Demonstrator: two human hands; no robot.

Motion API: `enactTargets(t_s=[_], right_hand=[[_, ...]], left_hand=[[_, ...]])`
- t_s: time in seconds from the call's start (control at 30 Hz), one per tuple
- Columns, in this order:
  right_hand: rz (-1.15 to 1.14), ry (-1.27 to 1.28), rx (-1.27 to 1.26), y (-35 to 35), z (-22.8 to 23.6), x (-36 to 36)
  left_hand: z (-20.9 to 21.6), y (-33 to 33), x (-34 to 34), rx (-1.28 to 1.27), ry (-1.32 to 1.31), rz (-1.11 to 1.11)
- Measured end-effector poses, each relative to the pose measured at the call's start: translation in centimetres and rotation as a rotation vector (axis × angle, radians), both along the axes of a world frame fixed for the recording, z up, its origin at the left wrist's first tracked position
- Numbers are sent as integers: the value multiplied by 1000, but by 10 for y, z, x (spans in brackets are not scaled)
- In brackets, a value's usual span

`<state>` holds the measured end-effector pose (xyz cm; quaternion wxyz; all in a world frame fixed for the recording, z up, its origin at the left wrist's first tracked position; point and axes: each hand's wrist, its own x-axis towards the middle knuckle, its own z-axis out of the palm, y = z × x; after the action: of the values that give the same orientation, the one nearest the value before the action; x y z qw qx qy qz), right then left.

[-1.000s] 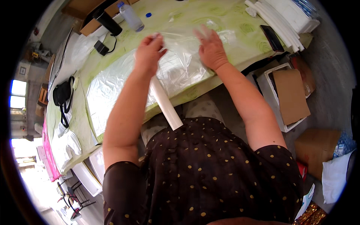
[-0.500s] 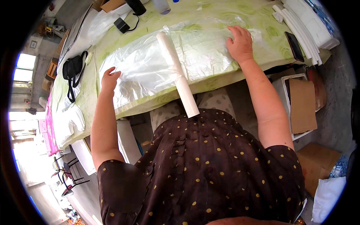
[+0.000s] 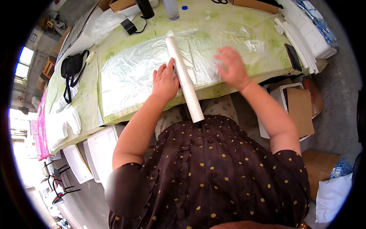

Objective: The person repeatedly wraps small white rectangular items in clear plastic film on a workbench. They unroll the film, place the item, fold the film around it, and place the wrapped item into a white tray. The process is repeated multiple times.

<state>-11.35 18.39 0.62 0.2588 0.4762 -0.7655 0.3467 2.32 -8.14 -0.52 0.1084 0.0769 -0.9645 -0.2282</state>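
Fingers of your left hand (image 3: 165, 81) lie spread and flat on the clear plastic sheet (image 3: 129, 76), thumb side touching the white roll (image 3: 184, 78); not gripping anything. Your right hand (image 3: 231, 68) is blurred, fingers loosely spread above the sheet at approx 1 o'clock from the roll's near end; can't tell if it touches the plastic, and it holds nothing.

Roll lies across the bench (image 3: 225, 17), running from approx 12 o'clock down toward you at 6, its near end overhanging the bench edge w/ the tip over your lap. Sheet is spread flat both sides of the roll over a green patterned cloth.

Around it: black bag (image 3: 72, 66) at 9 o'clock, black charger w/ cord (image 3: 130, 26) at 11, clear bottle (image 3: 171, 8) at 12, dark phone (image 3: 293, 57) and stacked white sheets (image 3: 301, 36) at 2.
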Motion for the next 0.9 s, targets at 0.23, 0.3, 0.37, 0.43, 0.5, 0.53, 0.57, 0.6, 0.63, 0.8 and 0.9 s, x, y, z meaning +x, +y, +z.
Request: enactTargets(t_s=[0.23, 0.3, 0.37, 0.43, 0.5, 0.53, 0.57, 0.6, 0.63, 0.8, 0.9], right_hand=[[553, -274, 163, -49, 4, 115], [579, -275, 165, -44, 15, 125], [580, -245, 198, -38, 18, 131], [558, -193, 255, -35, 13, 136], [424, -248, 250, -41, 10, 129], [405, -253, 237, -47, 10, 126], [386, -258, 223, -51, 9, 124], [377, -271, 199, -54, 7, 123], [367, -285, 173, -56, 6, 123], [370, -269, 226, -57, 6, 127], [360, -242, 271, -56, 7, 129]], left_hand=[[4, 1, 0, -98, -76, 23], [2, 0, 1, -91, -71, 25], [0, 2, 1, -85, -55, 26], [0, 2, 0, -81, -45, 21], [1, 5, 1, -70, -51, 15], [3, 4, 1, -65, -59, 16], [5, 4, 2, -60, -67, 16], [5, 4, 2, -57, -70, 19], [3, 4, 2, -56, -73, 20], [7, -1, 1, -16, -71, -12], [23, -20, -11, 48, -64, -61]])
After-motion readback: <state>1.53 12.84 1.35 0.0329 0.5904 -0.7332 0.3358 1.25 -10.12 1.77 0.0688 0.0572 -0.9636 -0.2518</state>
